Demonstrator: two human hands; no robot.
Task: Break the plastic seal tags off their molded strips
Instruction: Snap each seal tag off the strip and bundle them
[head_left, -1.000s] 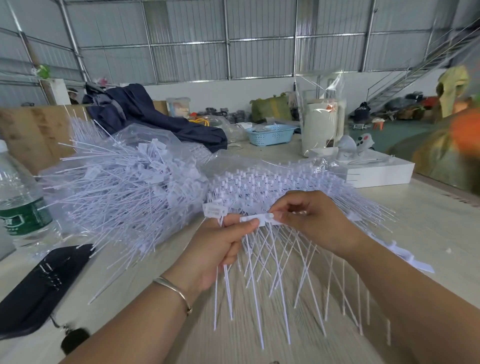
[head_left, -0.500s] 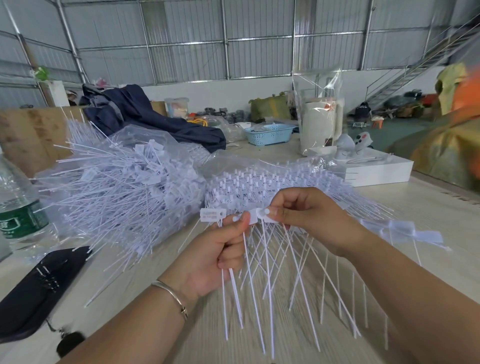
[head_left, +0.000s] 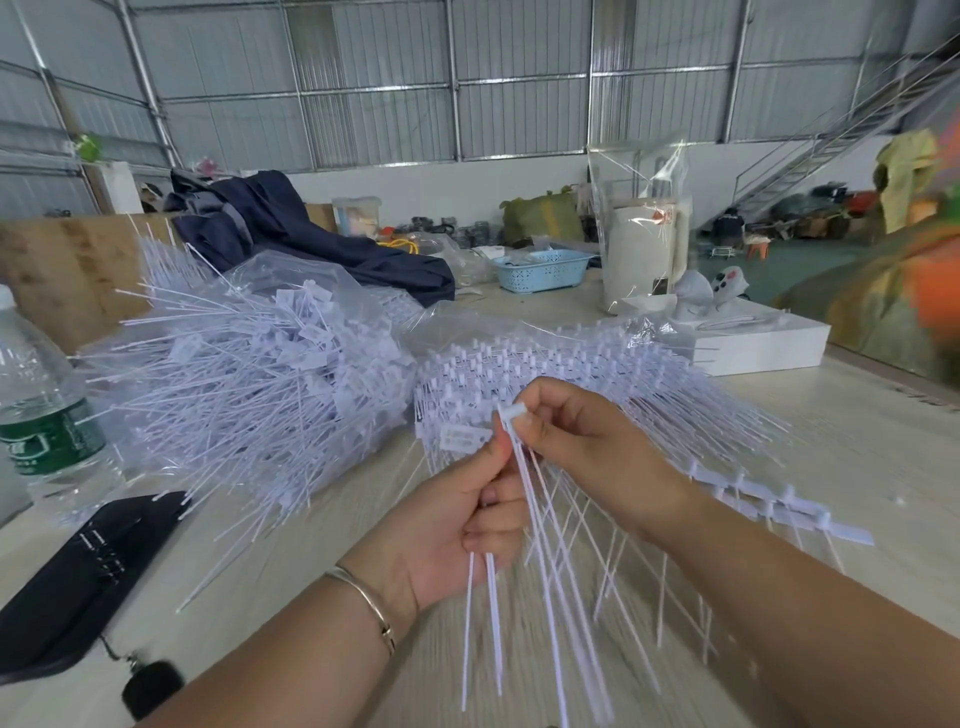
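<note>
My left hand (head_left: 467, 514) grips a few loose white seal tags (head_left: 480, 623); their thin tails hang below my fist and a label head (head_left: 462, 435) pokes out above my thumb. My right hand (head_left: 582, 447) pinches the head of a tag (head_left: 511, 411) on a molded strip (head_left: 779, 501), whose other tags trail to the right behind my wrist. A stack of unbroken strips (head_left: 545, 364) lies just beyond my hands. A large heap of loose tags (head_left: 260, 374) in clear plastic sits to the left.
A water bottle (head_left: 39, 410) stands at the left edge, with a black pouch (head_left: 88, 566) in front of it. A white box (head_left: 758, 345), a bagged white container (head_left: 641, 249), a blue basket (head_left: 540, 267) and dark clothing (head_left: 291, 228) lie farther back on the wooden table (head_left: 857, 431).
My hands have come closer together and the pinched tag head has turned from flat to upright. The strip's free end now trails lower to the right.
</note>
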